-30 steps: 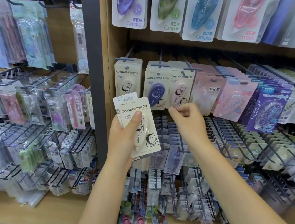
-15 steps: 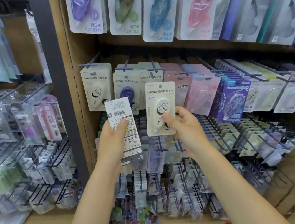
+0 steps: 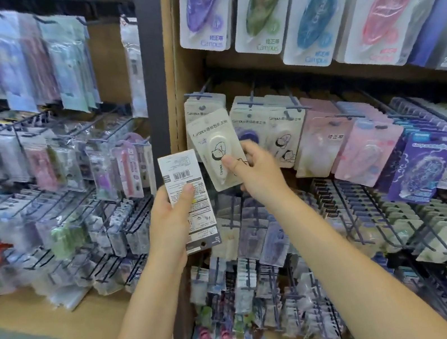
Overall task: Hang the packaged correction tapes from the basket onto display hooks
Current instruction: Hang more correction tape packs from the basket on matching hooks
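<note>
My right hand (image 3: 258,172) pinches a cream packaged correction tape (image 3: 214,147) with a cartoon figure, its top edge tilted left and raised to just below a blue display hook (image 3: 198,95) that carries matching cream packs (image 3: 204,107). My left hand (image 3: 170,222) grips a small stack of packs (image 3: 188,198), the back with a barcode facing me, lower and to the left. The basket is out of view.
Further hooks to the right hold cream packs (image 3: 283,129), pink packs (image 3: 330,142) and purple packs (image 3: 422,165). Large purple, green, blue and pink tapes hang on the row above (image 3: 308,13). A dark upright post (image 3: 154,62) divides this bay from crowded wire racks (image 3: 56,182) on the left.
My right hand took the front cream pack from my left hand's stack and has carried it up and left toward the leftmost hook. The camera view has swung right again.
</note>
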{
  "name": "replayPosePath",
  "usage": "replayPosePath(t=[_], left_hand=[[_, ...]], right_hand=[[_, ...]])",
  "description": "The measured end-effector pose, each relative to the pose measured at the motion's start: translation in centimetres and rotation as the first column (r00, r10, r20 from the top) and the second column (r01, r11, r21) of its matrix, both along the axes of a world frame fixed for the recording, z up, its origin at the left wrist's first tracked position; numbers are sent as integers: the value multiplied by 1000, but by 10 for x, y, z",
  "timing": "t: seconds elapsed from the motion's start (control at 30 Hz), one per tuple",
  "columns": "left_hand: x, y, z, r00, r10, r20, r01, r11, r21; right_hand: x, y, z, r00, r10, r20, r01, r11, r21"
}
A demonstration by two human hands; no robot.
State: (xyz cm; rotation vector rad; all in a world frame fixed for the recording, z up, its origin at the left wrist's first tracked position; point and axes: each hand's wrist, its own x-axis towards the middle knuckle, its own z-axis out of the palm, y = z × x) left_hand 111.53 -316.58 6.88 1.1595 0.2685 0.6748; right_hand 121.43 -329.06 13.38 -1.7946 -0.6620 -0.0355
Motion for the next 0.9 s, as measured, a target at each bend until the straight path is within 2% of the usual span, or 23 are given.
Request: replayPosePath(t=[0.23, 0.53, 0.83, 0.9], left_hand=[[-14, 17, 2, 1000, 10, 5, -10, 1000, 5], [-17, 20, 2, 1000, -19, 9, 19, 999, -36], [-20, 22, 3, 999, -33, 38, 36, 997, -68], [-21, 23, 3, 998, -43, 40, 46, 994, -96]], right_hand=[[7, 41, 7, 996, -58, -74, 61, 998, 31], [2, 38, 6, 988, -126, -93, 137, 983, 123], [7, 50, 5, 978, -193, -83, 201, 974, 104], [11, 52, 6, 972, -202, -120, 212, 974, 79]])
